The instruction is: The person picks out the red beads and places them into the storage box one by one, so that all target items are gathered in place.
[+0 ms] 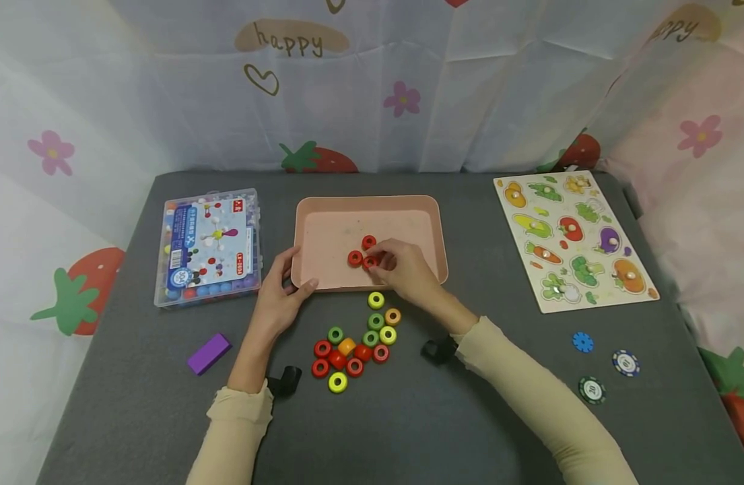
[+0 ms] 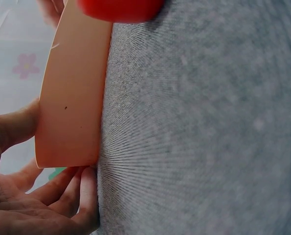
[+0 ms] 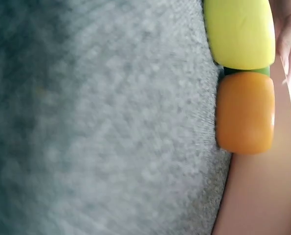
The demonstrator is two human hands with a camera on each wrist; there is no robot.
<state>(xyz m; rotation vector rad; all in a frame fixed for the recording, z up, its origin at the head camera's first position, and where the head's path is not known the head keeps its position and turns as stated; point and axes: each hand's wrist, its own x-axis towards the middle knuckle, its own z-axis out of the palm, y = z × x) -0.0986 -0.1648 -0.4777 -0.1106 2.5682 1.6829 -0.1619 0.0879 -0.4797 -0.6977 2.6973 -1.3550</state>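
Note:
In the head view, a pink tray (image 1: 329, 225) lies in the middle of the table. My left hand (image 1: 277, 296) holds its near left corner, the thumb on the near rim and the fingers along the left side; the left wrist view shows them against the tray wall (image 2: 72, 98). My right hand (image 1: 404, 269) reaches over the near rim into the tray. Its thumb and fingers pinch a red ring bead (image 1: 369, 263), partly hidden by the fingertips. Two more red beads (image 1: 355, 258) lie close beside it in the tray.
Several red, green, yellow and orange beads (image 1: 338, 382) lie before the tray. A purple block (image 1: 209, 353) and a clear box of coloured balls (image 1: 217, 242) are at the left. At the right are a vegetable puzzle board (image 1: 553, 252) and three round chips (image 1: 592, 389).

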